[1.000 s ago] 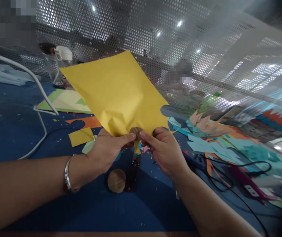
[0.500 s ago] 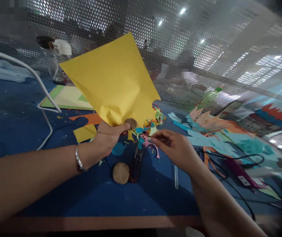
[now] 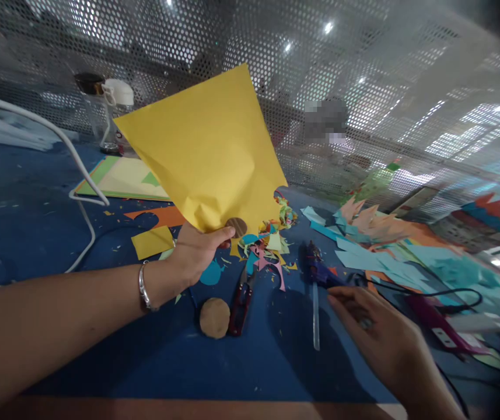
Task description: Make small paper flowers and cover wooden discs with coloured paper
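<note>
My left hand [image 3: 197,248] pinches the lower edge of a yellow paper sheet [image 3: 214,151] together with a small brown disc [image 3: 237,226]. The sheet is held up above the table, with a curved cut at its right side. Low on the right, my right hand [image 3: 376,326] has its curled fingertips at the handle of a dark blue glue gun [image 3: 315,265]. From the gun a clear glue stick [image 3: 315,321] sticks out toward me. Red-handled thread snips [image 3: 241,297] lie between the hands, beside a round tan disc [image 3: 214,318].
Colourful paper scraps [image 3: 271,245] are heaped behind the snips. Blue paper strips [image 3: 376,262] and a black cable [image 3: 442,291] lie at right, near a purple power strip [image 3: 444,329]. A white cable [image 3: 63,137] and stacked paper [image 3: 129,178] are at left.
My right hand has moved right and toward me, from the paper scraps to the glue gun's handle, uncovering the gun. My left hand still holds the yellow sheet and brown disc.
</note>
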`<state>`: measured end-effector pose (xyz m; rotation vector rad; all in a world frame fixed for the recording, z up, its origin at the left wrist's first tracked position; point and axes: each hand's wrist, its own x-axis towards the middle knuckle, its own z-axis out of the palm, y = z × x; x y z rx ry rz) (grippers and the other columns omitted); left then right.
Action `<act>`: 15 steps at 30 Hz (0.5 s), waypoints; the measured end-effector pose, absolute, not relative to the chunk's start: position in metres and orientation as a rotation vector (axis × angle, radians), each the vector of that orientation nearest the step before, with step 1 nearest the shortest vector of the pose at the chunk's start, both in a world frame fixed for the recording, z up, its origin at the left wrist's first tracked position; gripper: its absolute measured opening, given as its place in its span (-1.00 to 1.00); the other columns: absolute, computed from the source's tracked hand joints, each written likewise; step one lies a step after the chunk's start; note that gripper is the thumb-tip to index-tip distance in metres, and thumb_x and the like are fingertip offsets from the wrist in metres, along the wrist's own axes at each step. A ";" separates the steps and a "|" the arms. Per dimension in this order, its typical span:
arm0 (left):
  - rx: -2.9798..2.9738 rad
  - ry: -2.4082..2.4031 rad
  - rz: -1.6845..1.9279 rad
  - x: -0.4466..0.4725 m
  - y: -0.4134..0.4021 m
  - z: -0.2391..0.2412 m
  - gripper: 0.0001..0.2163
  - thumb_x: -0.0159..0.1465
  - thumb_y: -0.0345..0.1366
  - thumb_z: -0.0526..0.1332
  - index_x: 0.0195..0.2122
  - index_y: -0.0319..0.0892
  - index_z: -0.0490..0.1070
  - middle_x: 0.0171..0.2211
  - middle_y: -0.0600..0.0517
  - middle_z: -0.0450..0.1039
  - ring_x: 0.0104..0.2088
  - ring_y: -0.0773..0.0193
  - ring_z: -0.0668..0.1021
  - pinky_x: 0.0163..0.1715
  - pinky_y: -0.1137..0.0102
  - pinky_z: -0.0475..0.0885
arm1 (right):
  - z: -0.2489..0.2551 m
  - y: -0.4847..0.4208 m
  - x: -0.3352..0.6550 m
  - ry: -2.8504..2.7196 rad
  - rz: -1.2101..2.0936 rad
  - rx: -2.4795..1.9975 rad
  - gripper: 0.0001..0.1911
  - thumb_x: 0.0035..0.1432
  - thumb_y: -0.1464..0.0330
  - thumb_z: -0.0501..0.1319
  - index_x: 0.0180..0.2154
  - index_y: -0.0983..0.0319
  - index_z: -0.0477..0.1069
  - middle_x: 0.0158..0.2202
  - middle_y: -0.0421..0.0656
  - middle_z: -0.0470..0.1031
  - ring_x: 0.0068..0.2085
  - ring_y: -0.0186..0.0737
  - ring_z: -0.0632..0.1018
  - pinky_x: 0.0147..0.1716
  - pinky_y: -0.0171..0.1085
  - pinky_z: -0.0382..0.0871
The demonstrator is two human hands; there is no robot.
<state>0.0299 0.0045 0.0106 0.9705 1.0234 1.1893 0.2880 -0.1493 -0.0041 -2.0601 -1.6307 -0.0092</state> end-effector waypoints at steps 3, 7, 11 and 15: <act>0.965 0.971 1.213 0.031 0.006 0.008 -0.75 -0.05 -0.28 0.45 -0.35 -0.19 0.51 -0.34 -0.03 0.56 -0.40 0.23 0.58 -0.33 0.28 0.52 | 0.004 -0.138 0.256 -1.829 0.117 -1.992 -0.74 0.26 0.15 0.13 -0.24 0.12 0.51 -0.30 -0.10 0.58 -0.36 -0.12 0.59 -0.39 -0.20 0.43; 0.958 0.942 1.229 0.032 0.005 0.007 -0.75 -0.05 -0.30 0.44 -0.34 -0.17 0.50 -0.32 -0.01 0.56 -0.38 0.25 0.58 -0.34 0.31 0.51 | 0.012 -0.115 0.202 -2.120 0.189 -1.943 -0.77 0.32 0.21 0.10 -0.31 0.15 0.43 -0.38 -0.12 0.54 -0.36 -0.13 0.56 -0.40 -0.23 0.34; 0.952 0.963 1.197 0.031 0.006 0.007 -0.77 -0.06 -0.30 0.44 -0.36 -0.19 0.51 -0.35 -0.03 0.56 -0.42 0.26 0.56 -0.35 0.31 0.50 | 0.012 -0.102 0.173 -2.227 0.173 -2.050 -0.74 0.29 0.17 0.16 -0.40 0.16 0.33 -0.41 -0.14 0.54 -0.42 -0.15 0.53 -0.49 -0.27 0.17; 0.996 0.938 1.193 0.030 0.007 0.003 -0.78 -0.02 -0.27 0.44 -0.35 -0.16 0.52 -0.37 -0.01 0.56 -0.44 0.27 0.54 -0.38 0.32 0.50 | 0.007 -0.103 0.172 -2.128 0.266 -2.099 -0.75 0.30 0.18 0.14 -0.39 0.16 0.32 -0.41 -0.16 0.53 -0.47 -0.20 0.50 -0.51 -0.29 0.13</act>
